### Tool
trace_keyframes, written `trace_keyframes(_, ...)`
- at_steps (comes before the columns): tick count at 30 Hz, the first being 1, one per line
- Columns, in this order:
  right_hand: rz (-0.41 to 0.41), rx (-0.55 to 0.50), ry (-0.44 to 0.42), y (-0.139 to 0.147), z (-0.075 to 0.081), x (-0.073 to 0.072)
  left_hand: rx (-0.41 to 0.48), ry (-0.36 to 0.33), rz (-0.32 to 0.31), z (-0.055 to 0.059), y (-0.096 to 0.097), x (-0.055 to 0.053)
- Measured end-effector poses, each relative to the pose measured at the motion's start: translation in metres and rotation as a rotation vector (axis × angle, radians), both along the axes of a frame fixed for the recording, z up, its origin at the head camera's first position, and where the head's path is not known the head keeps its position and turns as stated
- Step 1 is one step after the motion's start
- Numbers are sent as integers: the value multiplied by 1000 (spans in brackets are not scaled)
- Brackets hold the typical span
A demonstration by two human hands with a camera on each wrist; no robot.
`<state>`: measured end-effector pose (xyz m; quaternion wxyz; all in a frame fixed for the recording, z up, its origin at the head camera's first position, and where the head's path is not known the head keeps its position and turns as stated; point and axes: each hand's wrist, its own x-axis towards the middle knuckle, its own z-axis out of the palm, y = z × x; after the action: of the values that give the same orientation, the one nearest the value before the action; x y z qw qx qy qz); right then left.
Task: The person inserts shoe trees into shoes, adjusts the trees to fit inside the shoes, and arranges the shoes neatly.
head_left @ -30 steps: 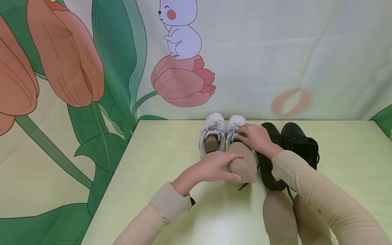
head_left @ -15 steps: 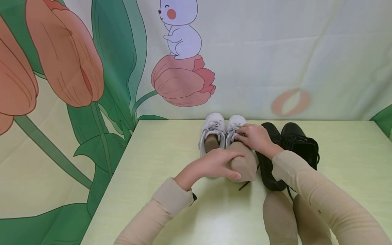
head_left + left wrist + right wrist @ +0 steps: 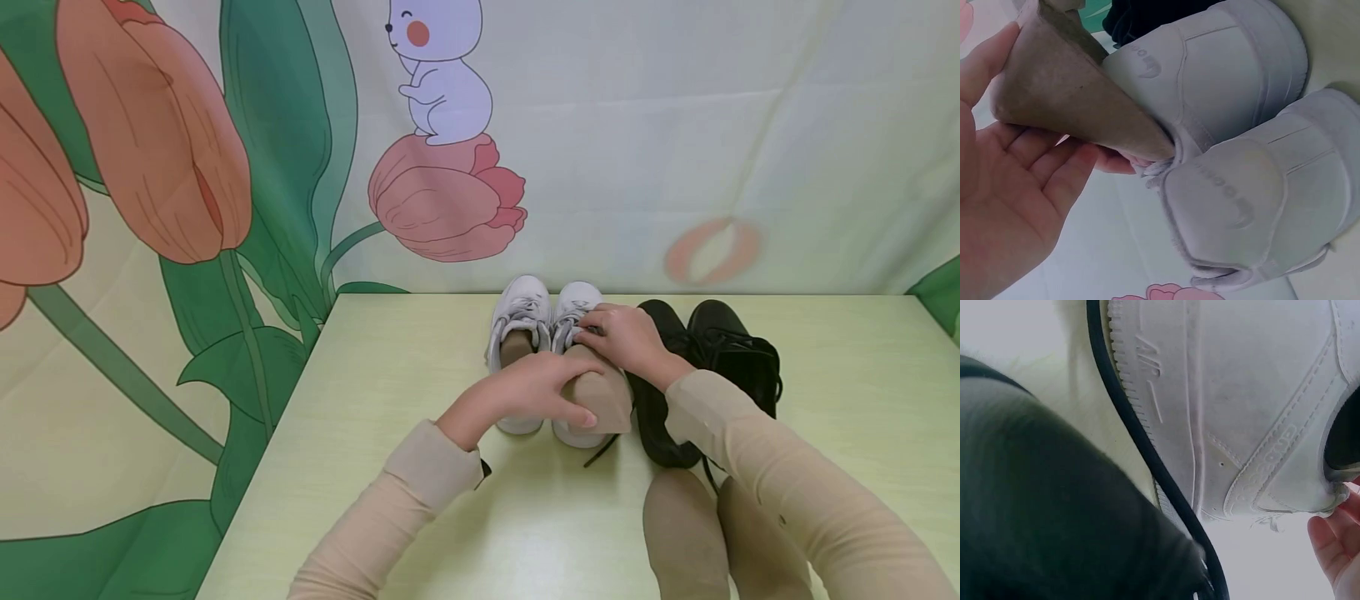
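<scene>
A pair of white sneakers stands side by side on the table, toes toward the wall. My left hand (image 3: pixel 536 387) holds a brown shoe form (image 3: pixel 600 400) between thumb and fingers; its narrow end sits in the opening of the right white sneaker (image 3: pixel 579 302) and its wide end sticks up. In the left wrist view the form (image 3: pixel 1066 81) slants down into that shoe. My right hand (image 3: pixel 626 337) pinches the tongue area of the same sneaker, its fingertips largely hidden. Another brown form (image 3: pixel 516 346) lies inside the left white sneaker (image 3: pixel 525 300).
Close on the right stand black lace-up shoes (image 3: pixel 667 425), partly behind my right forearm. Two brown rounded shapes (image 3: pixel 682 533) lie below them. A dark lace (image 3: pixel 600 452) trails beside the sneaker's heel. A printed cloth wall (image 3: pixel 615 167) rises behind the pale table (image 3: pixel 360 383).
My left hand has moved forward with the brown form, which sits farther forward over the right white sneaker. More of both white heels shows. The right hand stays in place.
</scene>
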<state>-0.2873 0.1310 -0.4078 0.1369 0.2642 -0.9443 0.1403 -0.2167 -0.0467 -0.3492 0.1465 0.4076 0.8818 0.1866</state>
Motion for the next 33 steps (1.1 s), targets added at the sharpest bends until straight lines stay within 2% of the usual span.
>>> trace_keyframes(3,7,-9,4,1,-1,0,56,9,67,-6,0,2)
trace_keyframes(7,36,-14,26,1,-1,0,180,23,200,-20,-3,8)
trace_keyframes(10,64,-3,52,2,-1,0,255,31,255,-30,-4,14)
trace_keyframes(14,83,13,64,2,0,0,313,44,254,-38,-4,17)
trace_keyframes(20,54,39,32,2,0,0,316,48,203,-40,-5,13)
trace_keyframes(24,33,35,19,1,0,0,320,10,182,-37,-7,7)
trace_keyframes(30,25,6,26,0,-1,0,328,-80,214,-34,-11,-2)
trace_keyframes(33,48,-3,40,0,0,1,324,-76,225,-35,-11,-2)
